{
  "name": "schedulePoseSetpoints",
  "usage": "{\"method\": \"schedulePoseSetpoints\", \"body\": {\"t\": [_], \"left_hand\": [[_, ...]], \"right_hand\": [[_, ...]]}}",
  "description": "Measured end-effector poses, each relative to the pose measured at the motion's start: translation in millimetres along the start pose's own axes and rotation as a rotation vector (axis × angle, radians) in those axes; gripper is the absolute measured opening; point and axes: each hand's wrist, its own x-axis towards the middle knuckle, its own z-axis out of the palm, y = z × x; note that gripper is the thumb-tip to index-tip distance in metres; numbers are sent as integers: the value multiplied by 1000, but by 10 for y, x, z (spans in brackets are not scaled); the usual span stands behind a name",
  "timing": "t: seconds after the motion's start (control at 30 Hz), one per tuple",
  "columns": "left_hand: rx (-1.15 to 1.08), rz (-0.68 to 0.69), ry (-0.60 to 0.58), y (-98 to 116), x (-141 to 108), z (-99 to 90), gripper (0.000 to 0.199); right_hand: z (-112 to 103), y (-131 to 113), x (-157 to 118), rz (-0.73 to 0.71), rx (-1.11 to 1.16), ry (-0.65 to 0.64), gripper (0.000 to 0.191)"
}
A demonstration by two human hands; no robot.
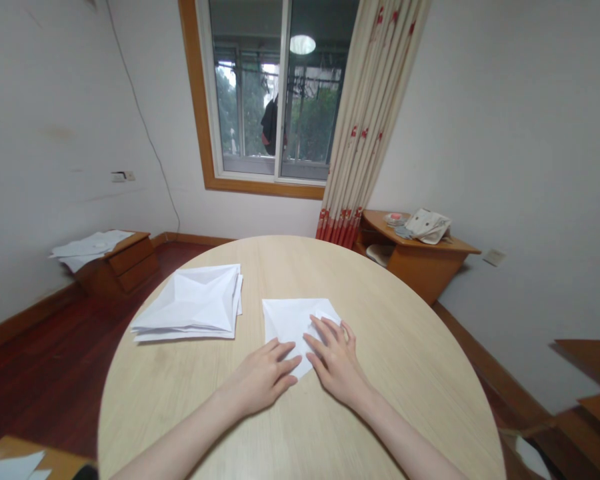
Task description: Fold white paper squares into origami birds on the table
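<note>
Forearms (190,427) lead to left hand (267,375) and right hand (337,363), fingers loosely spread, resting on the paper (285,317) mid-table (405,333), seemingly part-folded. Left of it, a stack (195,303) of sheets looks already creased; folds remaining, unclear.

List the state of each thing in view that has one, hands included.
Paper sheet: partly folded, under both hands
Left hand: open, fingers on the sheet
Right hand: open, fingers on the sheet
Paper stack: creased, piled unevenly
Curtain: gathered to one side
Drawers: closed
Window: appears shut
</note>
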Motion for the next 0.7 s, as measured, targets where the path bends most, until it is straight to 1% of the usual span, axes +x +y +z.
{"method": "schedulePoseSetpoints", "body": {"t": [0.27, 0.37, 0.57, 0.7], "left_hand": [[1, -10, -25, -9, 11, 33, 36], [-6, -16, -17, -8, 18, 28, 36], [-13, -11, -18, -5, 17, 9, 35], [-4, -10, -16, -6, 25, 11, 31]], "right_hand": [[84, 35, -9, -42, -54, 84, 27], [110, 45, -10, -46, -63, 105, 26], [161, 72, -1, -64, -114, 125, 25], [151, 64, 8, -61, -121, 120, 25]]}}
